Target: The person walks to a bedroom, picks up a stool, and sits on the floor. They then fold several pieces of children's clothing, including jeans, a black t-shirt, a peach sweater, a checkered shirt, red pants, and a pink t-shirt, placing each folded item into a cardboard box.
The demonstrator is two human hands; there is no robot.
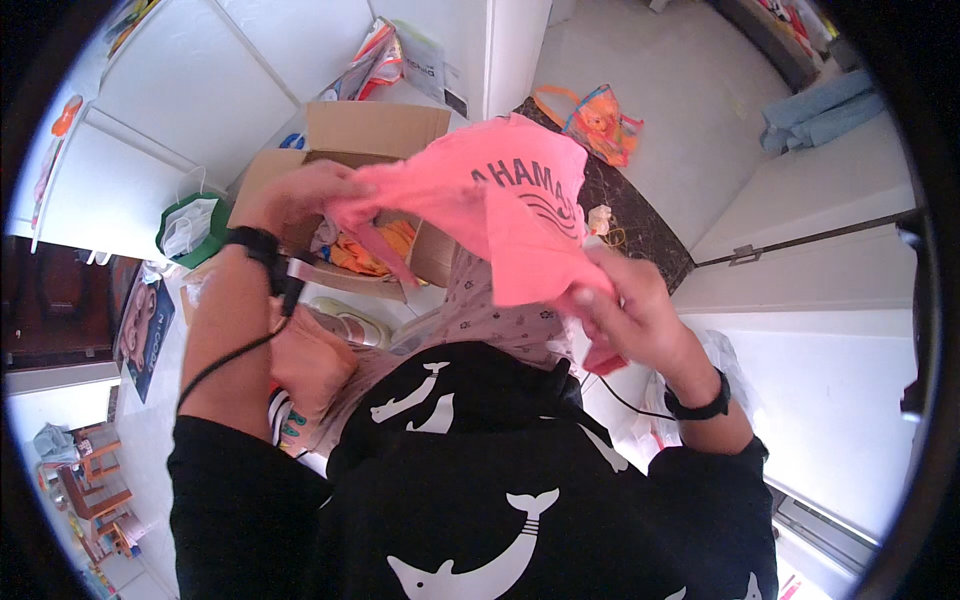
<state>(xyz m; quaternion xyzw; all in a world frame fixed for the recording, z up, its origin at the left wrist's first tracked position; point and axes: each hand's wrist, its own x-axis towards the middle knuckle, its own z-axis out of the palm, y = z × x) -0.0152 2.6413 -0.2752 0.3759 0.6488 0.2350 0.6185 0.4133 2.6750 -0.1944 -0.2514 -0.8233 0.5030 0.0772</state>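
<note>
A bright pink garment (457,172) with dark printed lettering and wavy lines is stretched between my two hands, above my lap. My left hand (319,187) grips one end of it, slightly blurred. At the other end, my right hand (634,300) pinches a bunched edge, with a darker pink bit hanging below the fingers. Beneath the left hand stands an open cardboard box (379,124) with orange cloth (367,251) and other fabric inside. Over my left thigh lies a peach-coloured cloth (315,367), partly hidden by my forearm.
A green-rimmed bag (193,225) stands left of the box against white cabinets (180,67). Beyond the garment, an orange bag (604,124) lies by a dark stone threshold (637,210). A blue-grey cloth (821,112) hangs at right. Small wooden chairs (90,491) stand far left.
</note>
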